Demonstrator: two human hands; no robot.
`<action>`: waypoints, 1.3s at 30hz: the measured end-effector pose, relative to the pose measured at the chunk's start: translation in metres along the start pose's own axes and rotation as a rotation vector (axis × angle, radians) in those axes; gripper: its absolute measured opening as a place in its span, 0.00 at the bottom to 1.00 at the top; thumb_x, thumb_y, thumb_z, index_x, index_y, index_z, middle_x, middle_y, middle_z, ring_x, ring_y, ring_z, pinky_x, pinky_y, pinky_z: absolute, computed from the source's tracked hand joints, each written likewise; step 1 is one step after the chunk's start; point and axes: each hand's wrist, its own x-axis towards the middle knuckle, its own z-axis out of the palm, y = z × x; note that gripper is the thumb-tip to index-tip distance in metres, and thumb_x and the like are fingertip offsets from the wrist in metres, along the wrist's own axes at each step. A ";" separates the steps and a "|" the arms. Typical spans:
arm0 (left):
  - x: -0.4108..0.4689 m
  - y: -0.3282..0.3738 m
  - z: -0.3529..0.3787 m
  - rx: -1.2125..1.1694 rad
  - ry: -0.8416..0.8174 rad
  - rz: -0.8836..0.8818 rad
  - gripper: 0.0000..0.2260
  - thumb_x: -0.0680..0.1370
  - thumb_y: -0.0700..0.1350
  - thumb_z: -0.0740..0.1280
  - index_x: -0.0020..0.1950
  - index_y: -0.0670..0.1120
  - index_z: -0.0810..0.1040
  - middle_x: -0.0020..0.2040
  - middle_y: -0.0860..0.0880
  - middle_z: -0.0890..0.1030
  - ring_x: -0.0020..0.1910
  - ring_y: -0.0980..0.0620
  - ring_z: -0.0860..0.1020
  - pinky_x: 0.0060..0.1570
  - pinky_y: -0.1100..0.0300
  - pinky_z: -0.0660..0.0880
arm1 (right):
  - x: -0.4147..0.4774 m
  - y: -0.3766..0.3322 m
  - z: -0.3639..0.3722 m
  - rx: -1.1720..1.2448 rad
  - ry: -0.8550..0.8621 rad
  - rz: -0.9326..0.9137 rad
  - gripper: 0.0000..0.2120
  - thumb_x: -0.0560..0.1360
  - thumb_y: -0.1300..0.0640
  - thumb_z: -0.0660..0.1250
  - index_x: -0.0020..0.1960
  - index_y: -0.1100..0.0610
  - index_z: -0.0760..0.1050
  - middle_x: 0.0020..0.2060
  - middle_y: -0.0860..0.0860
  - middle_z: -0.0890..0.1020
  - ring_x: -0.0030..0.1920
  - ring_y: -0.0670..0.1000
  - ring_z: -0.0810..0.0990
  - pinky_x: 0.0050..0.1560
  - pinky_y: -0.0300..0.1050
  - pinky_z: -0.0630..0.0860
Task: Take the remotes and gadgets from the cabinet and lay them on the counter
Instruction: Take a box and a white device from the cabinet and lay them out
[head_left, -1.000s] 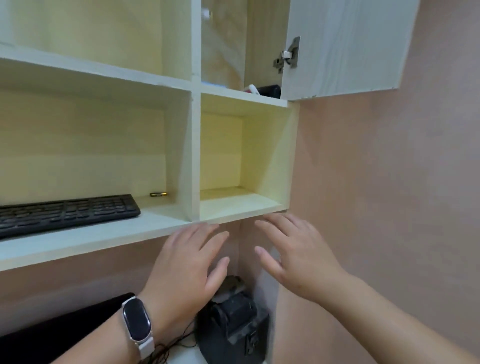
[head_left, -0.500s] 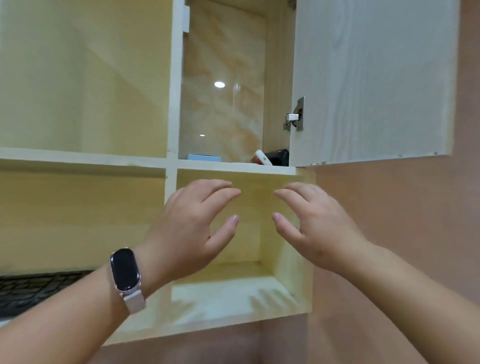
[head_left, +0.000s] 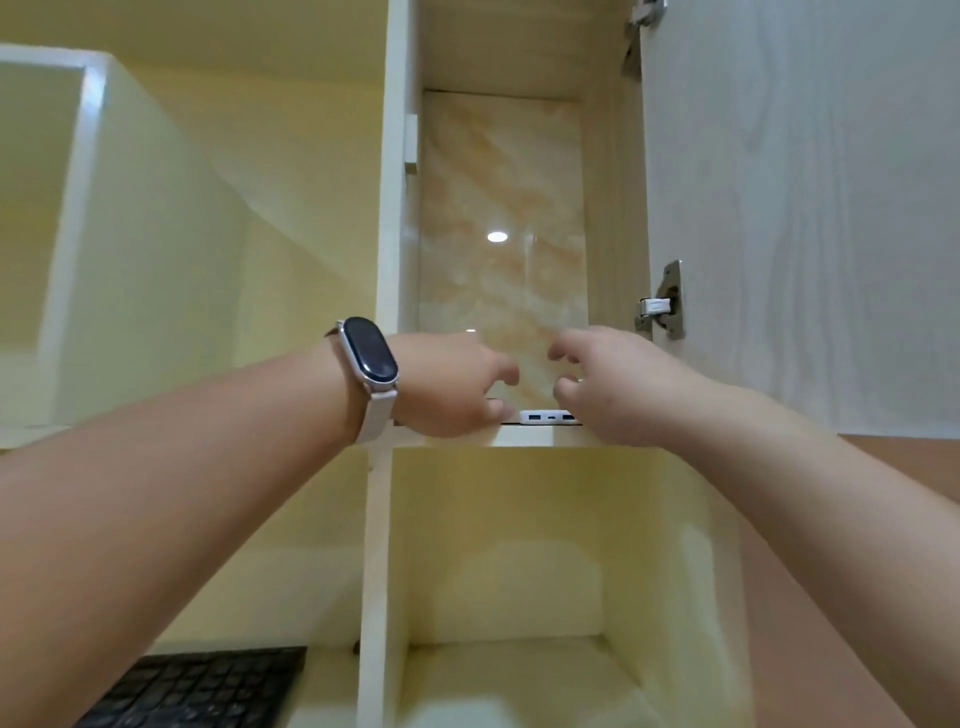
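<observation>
Bent fingers of the left hand and of the right hand curl toward each other over a flat white gadget with small ports on its front. Whether either hand has hold of it cannot be told, as the fingertips are blurred or hidden. The gadget lies at the front edge of the shelf in the upper cabinet compartment, beside the open door and its hinge — a dark wristband sits on the left wrist, and a black keyboard lies on the lower-left shelf.
</observation>
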 end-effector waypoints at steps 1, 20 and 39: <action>0.002 0.001 -0.001 0.022 -0.033 -0.021 0.22 0.80 0.61 0.55 0.72 0.54 0.66 0.64 0.46 0.75 0.58 0.44 0.77 0.57 0.49 0.75 | 0.007 -0.001 0.002 0.003 -0.056 0.018 0.19 0.78 0.52 0.58 0.69 0.49 0.68 0.65 0.51 0.74 0.56 0.54 0.75 0.49 0.46 0.73; -0.024 0.001 0.007 0.041 0.151 0.149 0.19 0.77 0.67 0.51 0.56 0.58 0.72 0.46 0.56 0.79 0.44 0.53 0.76 0.43 0.54 0.74 | 0.028 -0.005 0.017 -0.065 -0.398 -0.006 0.16 0.77 0.45 0.50 0.45 0.55 0.69 0.40 0.53 0.73 0.47 0.59 0.73 0.42 0.48 0.66; -0.046 -0.004 0.044 -0.242 0.683 0.224 0.13 0.77 0.50 0.68 0.60 0.48 0.80 0.50 0.51 0.79 0.50 0.49 0.77 0.48 0.51 0.76 | -0.039 0.001 0.018 -0.100 -0.035 -0.113 0.21 0.76 0.34 0.54 0.62 0.47 0.66 0.53 0.50 0.74 0.57 0.53 0.69 0.56 0.51 0.65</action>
